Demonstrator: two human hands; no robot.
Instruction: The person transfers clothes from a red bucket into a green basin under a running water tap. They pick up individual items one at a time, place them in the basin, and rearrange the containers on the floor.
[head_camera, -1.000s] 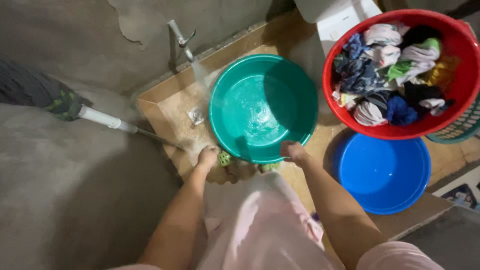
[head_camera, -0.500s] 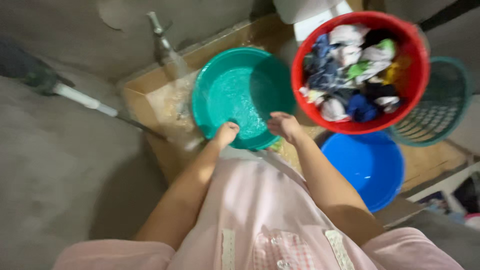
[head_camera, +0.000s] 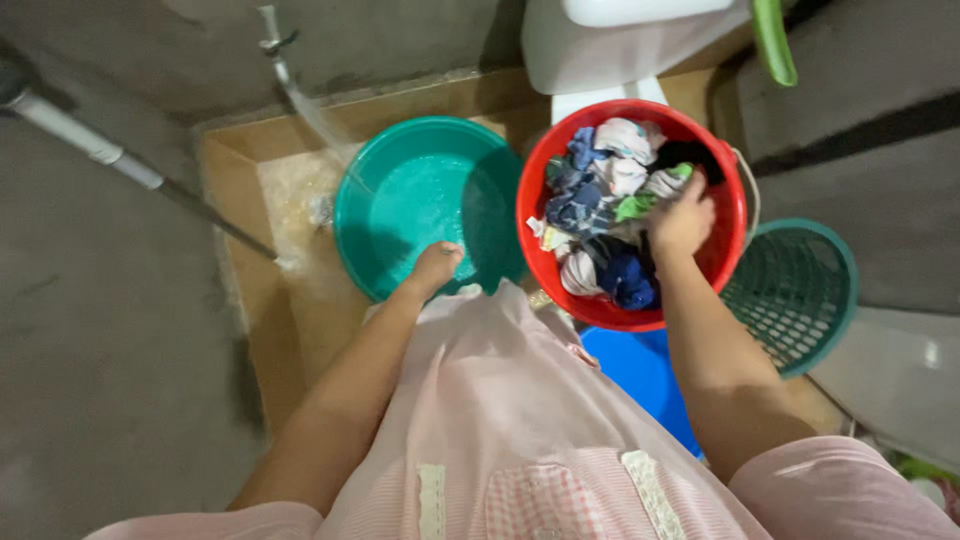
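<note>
two hands at wash basins, seen from above.
left hand (head_camera: 436, 267) curls over the near rim of the round teal plastic basin (head_camera: 372, 245), centre; right hand (head_camera: 682, 218) closes on crumpled clothes (head_camera: 600, 205) in the red plastic tub (head_camera: 735, 215); beyond, upper left, a metal tap (head_camera: 270, 30) runs.

Both arms reach forward and down from short pink sleeves, bare from above the elbow. The left arm runs nearly straight, angled inward toward the middle, its wrist in line with the forearm. The left hand (head_camera: 437, 264) points ahead with fingers bent down and drawn together, the back of the hand facing up. The right arm extends further forward and slightly outward. The right hand (head_camera: 682, 222) is turned palm down, knuckles raised, its fingers curled under and hidden from view.
</note>
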